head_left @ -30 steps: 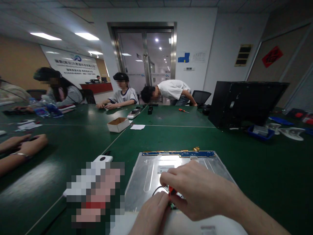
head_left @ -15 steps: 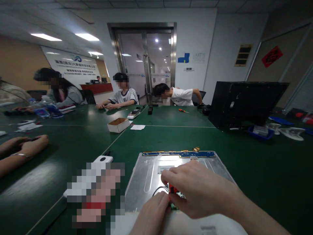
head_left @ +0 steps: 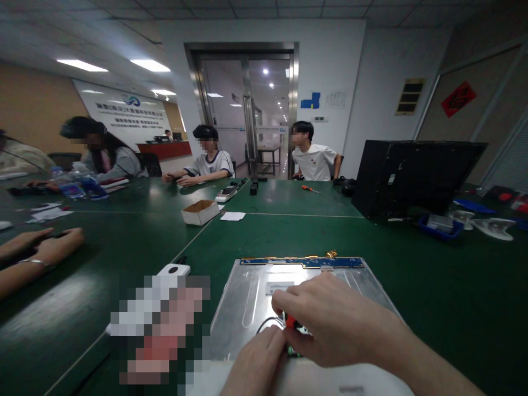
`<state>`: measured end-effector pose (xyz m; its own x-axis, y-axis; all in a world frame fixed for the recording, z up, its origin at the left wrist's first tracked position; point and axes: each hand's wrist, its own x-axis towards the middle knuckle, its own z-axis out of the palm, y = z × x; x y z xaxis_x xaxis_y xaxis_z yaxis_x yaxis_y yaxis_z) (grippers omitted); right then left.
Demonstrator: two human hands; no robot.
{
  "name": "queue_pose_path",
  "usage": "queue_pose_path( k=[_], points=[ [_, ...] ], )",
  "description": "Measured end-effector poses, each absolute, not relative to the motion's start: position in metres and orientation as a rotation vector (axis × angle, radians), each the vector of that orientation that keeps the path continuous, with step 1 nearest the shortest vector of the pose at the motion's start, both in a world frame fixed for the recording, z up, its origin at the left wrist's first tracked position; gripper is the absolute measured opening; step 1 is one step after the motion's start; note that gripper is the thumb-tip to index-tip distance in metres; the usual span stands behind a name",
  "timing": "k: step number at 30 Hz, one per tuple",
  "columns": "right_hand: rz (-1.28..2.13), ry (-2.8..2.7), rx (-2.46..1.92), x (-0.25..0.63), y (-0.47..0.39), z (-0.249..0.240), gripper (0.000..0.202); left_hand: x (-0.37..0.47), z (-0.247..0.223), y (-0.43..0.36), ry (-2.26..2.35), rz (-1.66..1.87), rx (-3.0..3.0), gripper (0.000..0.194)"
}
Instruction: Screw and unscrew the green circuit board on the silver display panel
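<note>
In front of me lies a flat silver metal panel (head_left: 235,313) with a blue circuit strip (head_left: 280,262) along its far edge. My right hand (head_left: 330,319) is closed around a screwdriver with a red and black handle (head_left: 291,320), held over the panel's near part; its tip is hidden. Beside it, my left hand (head_left: 259,357) has its fingers together at the lower end of the screwdriver, and what they grip is covered. A bit of green circuit board (head_left: 292,352) shows beneath the hands. A thin black wire (head_left: 266,322) curves out next to my left fingers.
Left of the panel are a white device (head_left: 173,270) and a blurred-out pinkish item (head_left: 181,313). Farther off are an open cardboard box (head_left: 201,213), another screwdriver (head_left: 309,188), a large black monitor (head_left: 416,179) and a blue tray (head_left: 439,226). A co-worker's hands (head_left: 58,247) are at left.
The person across the table has risen from bent over to sitting upright. My hands stay almost in the same place, still at the screwdriver.
</note>
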<state>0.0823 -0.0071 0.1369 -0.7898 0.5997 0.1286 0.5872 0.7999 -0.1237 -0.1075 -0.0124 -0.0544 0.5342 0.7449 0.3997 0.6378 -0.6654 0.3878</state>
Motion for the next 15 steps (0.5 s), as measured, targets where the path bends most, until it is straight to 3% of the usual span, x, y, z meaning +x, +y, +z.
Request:
queue_pose_path(
  k=[8,15],
  points=[
    [0.148,-2.819,-0.947,0.081,-0.007,0.137,0.025,-0.105,-0.043,-0.014,1.261,0.732,2.539,0.023],
    [0.048,-2.827,-0.961,0.078,-0.004,0.135,0.014,-0.105,-0.031,-0.018,1.280,0.614,2.525,0.022]
  ],
)
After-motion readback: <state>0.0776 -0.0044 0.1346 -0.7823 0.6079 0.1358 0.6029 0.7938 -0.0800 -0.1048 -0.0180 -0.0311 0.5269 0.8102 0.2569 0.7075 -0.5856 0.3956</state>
